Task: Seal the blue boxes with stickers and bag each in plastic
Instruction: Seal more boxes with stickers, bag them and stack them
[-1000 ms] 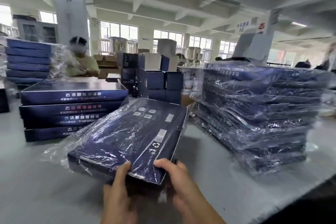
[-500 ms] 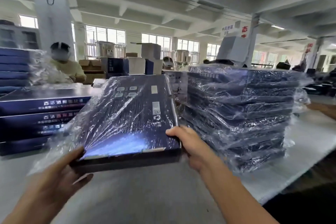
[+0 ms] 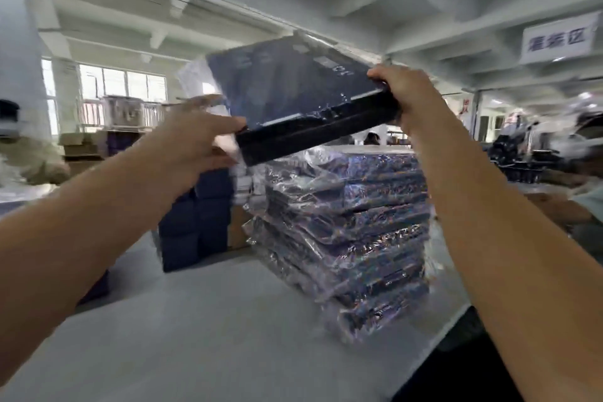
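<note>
box: bagged blue box (image 3: 293, 88) held aloft at frame centre, over stack of bagged boxes (image 3: 352, 222) on bench (image 3: 212, 320) | left hand (image 3: 199, 140) grips lower-left corner, right hand (image 3: 408, 91) clamps right corner | progress: this one wrapped, stacking left; seal sticker not discernible

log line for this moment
held: plastic-bagged flat blue box | above: stack of bagged blue boxes | left hand: pinches corner | right hand: grips corner
</note>
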